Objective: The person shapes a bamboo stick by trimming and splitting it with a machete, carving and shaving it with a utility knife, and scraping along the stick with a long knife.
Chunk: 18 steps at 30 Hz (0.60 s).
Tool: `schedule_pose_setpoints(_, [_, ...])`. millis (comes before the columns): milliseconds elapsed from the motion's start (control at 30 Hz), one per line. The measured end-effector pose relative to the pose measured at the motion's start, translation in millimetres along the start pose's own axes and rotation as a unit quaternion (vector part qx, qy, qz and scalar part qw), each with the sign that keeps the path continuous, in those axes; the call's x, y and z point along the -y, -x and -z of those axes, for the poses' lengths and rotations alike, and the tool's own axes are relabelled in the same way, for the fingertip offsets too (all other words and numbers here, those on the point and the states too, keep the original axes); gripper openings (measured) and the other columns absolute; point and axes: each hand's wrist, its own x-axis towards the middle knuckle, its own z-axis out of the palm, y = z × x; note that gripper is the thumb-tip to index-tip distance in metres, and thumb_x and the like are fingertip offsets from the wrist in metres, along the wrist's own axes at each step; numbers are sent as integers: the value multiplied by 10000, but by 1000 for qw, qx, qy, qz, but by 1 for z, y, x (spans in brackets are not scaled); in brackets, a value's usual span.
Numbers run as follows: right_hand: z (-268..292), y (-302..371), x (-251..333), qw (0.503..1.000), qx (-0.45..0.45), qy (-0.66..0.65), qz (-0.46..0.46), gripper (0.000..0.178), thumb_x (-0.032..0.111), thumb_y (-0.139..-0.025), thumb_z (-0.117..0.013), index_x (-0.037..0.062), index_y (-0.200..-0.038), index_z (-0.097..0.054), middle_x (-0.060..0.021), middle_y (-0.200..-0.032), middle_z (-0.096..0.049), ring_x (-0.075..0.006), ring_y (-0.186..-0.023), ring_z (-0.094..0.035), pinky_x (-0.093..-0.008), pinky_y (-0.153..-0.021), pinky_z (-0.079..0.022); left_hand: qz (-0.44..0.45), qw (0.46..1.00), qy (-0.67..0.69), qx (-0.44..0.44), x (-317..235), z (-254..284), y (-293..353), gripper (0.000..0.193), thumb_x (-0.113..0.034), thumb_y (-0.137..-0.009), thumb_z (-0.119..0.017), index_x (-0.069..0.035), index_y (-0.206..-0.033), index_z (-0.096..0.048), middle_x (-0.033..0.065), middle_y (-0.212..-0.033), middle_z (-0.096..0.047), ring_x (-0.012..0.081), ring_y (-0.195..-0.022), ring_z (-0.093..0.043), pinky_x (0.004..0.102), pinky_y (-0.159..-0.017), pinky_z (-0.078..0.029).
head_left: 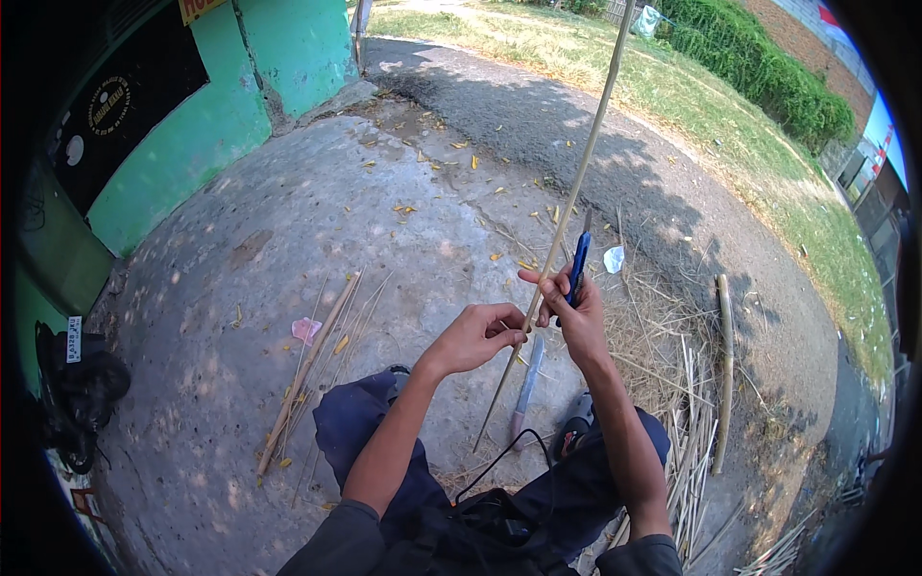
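Note:
A long, thin bamboo strip (588,158) slants up and away from between my knees, past the top of the head view. Around its lower part the fingers of my left hand (477,338) are closed in a pinch. Just above and to the right, my right hand (581,322) grips a blue utility knife (580,261), its blade pointing up and away. The right thumb and index finger also touch the strip, which passes close by the knife. On the ground below my hands lies a larger knife (529,379) with a broad blade and a brownish handle.
Many split strips (693,432) are heaped beside my right leg, with a thicker pole (725,374) past them. More sticks (307,379) and a pink scrap (306,330) lie left. A white scrap (614,258) lies ahead. A green wall (173,173) stands far left.

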Motion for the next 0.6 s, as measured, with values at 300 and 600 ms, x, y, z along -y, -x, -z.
schedule_pose_setpoints(300, [5,3,22,994,-61,91,26,163,156,-1050,-635,9,-1114,-608,-130,-1089,-743,-76,-618,-608,-241,-580,-506,39,995,80,-44,-6,-3,0,166,-77,-1068,-548,19,-1202,-554,112,-967,-706,186,-866,-746,314,-749,-597])
schedule_pose_setpoints(600, [32,6,12,952,-99,288,34,236,246,-1039,-641,58,-1167,-706,10,-800,-644,-62,-668,-503,-236,-613,-407,8,992,122,-40,5,-7,7,107,-145,-1120,-453,-49,-1156,-481,60,-897,-630,80,-642,-515,239,-568,-432])
